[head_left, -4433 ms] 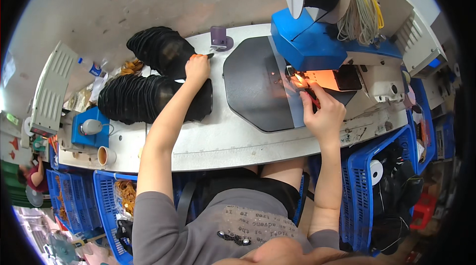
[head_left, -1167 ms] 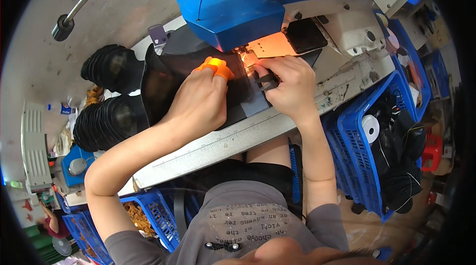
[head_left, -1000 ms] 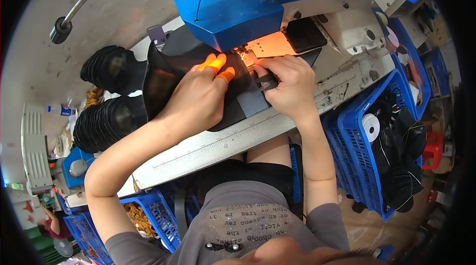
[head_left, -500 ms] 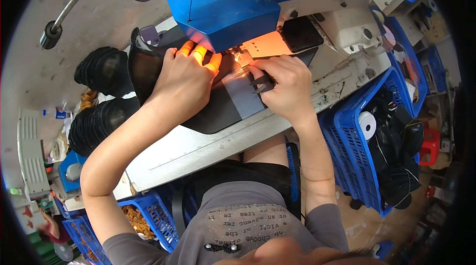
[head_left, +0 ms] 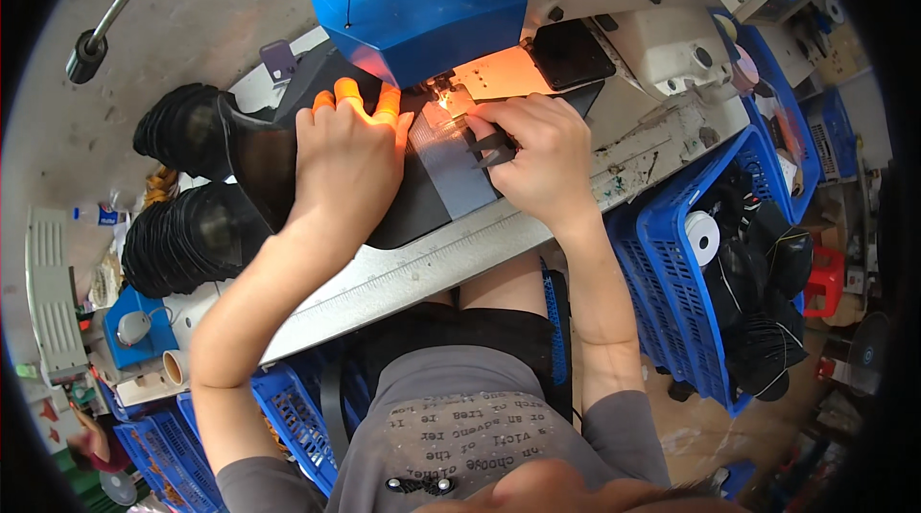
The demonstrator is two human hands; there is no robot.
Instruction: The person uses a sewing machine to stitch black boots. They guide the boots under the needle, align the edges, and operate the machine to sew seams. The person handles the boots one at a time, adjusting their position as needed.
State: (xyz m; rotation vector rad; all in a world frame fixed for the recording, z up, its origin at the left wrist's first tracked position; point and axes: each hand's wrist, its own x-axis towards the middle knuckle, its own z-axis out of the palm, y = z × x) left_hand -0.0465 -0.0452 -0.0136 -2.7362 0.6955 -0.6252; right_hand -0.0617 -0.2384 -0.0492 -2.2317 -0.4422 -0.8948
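"One pale table (head_left: 413, 275) spans the view; what stands over it?"

"A blue machine head (head_left: 417, 19), overhanging the far side and crowding the space above the fingers; a blue basket (head_left: 662, 283) stands off the table's right; at the left, two stacks of black pieces (head_left: 182, 134) lie one behind the other."

"And the piece being handled?"

"The black piece (head_left: 264, 163) lies left of the needle area (head_left: 443, 91), its raised left edge curling up next to the stacks; its long axis seems to run left to right, passing under the left hand (head_left: 345, 158); where its right end stops cannot be made out."

"Which hand is nearer, and how does each grip?"

"The left is nearer; it rests palm down on the piece, fingers spread, no grasp showing; the right hand (head_left: 542, 153) is just right of the needle area, with a black phone-like slab (head_left: 573, 57) lying flat beyond it; its fingers are closed around a small dark tool (head_left: 494, 149), whose kind cannot be told."
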